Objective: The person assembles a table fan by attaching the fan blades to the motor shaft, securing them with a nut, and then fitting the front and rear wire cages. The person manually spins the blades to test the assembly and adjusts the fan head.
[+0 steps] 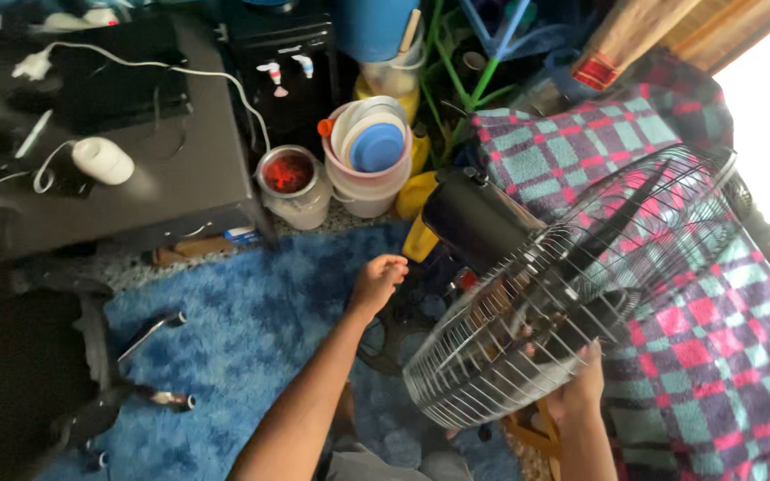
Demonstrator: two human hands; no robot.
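An electric fan lies tilted in front of me, its round wire cage facing up and its black motor housing toward the back. My right hand grips the lower rim of the cage. Reaching forward over the blue shaggy rug, my left hand hovers just left of the motor housing with its fingers curled loosely and nothing in them. A checked red, green and purple blanket lies under and beside the fan on the right.
A dark low table at the left carries a white mouse and cables. A metal tin, a stack of plastic tubs, and a yellow container stand behind. Tools lie on the rug at left.
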